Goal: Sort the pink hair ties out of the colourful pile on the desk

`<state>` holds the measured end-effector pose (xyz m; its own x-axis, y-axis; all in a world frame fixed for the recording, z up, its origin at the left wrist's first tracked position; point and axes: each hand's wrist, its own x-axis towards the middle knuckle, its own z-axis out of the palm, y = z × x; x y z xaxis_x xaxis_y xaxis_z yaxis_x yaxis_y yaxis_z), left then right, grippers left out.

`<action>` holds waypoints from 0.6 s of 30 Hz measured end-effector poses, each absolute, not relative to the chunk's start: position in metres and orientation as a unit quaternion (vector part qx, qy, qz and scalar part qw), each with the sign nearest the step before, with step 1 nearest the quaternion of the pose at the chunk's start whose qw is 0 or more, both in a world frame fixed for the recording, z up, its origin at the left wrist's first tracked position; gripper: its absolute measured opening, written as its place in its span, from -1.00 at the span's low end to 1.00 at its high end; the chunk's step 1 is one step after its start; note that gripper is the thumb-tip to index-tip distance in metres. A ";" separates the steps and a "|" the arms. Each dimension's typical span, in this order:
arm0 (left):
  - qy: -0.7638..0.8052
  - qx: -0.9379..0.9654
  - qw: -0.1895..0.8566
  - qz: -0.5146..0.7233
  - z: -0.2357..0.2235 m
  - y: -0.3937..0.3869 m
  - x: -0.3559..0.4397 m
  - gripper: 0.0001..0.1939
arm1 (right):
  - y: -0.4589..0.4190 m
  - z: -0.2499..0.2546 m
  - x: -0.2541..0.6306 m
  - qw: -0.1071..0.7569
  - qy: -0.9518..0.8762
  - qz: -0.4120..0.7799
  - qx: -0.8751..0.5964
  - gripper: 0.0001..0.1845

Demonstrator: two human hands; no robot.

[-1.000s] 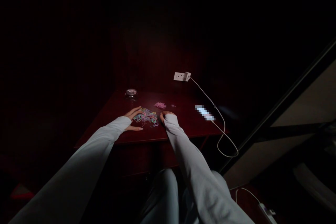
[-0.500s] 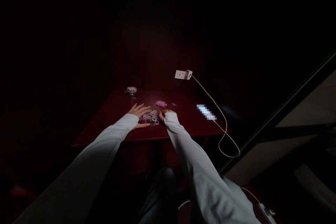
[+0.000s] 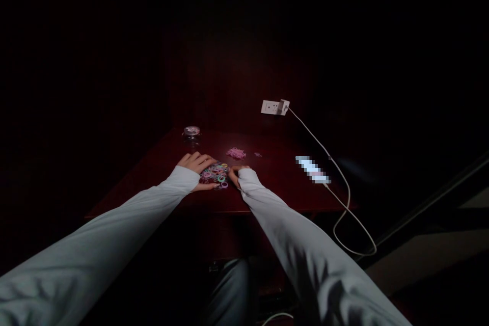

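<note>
Where the clock face is centred on a heap of multicoloured bands [image 3: 216, 175], lying near the front edge of a dark red table [image 3: 130, 183], both of the person's bare hands flank the centre. The left hand [image 3: 198, 169] stands at nine o'clock, touching the heap; its fingers arch along the far side and its thumb extends along the near side, leaving a wide span with bands between them. The right hand [image 3: 236, 175] stands at three o'clock, just beside the heap, with fingers bent and drawn in narrowly; it is not possible to tell whether a band is held. A smaller heap of pink bands [image 3: 236, 153] lies between one and two o'clock, and a few loose pink bands [image 3: 258, 155] lie near it at two. At eleven o'clock, towards the rear, rests a round, clear container [image 3: 191, 133]. A lit, pixelated phone-like device [image 3: 311, 168] lies well apart at three o'clock, joined by a white cable [image 3: 349, 191] to a plug [image 3: 283, 107] in the wall socket [image 3: 269, 107] at one.
</note>
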<state>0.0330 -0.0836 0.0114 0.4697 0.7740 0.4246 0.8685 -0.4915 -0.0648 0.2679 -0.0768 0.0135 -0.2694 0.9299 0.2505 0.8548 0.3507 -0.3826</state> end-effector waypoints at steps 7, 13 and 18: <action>-0.464 -0.851 0.179 -0.169 0.008 -0.077 0.039 -0.32 | -0.047 -0.007 0.268 0.330 -0.721 0.337 -0.507 -0.63; -0.430 -0.862 0.200 -0.182 0.005 -0.066 0.036 -0.26 | -0.042 -0.009 0.270 0.375 -0.701 0.405 -0.453 -0.55; -0.416 -0.869 0.176 -0.201 0.019 -0.050 0.032 -0.36 | -0.014 0.001 0.276 0.406 -0.691 0.426 -0.419 -0.29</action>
<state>0.0316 -0.0496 0.0191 0.5725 0.6528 0.4961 0.7946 -0.5909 -0.1394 0.2757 -0.0145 0.0006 -0.3181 0.9258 0.2042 0.2328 0.2851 -0.9298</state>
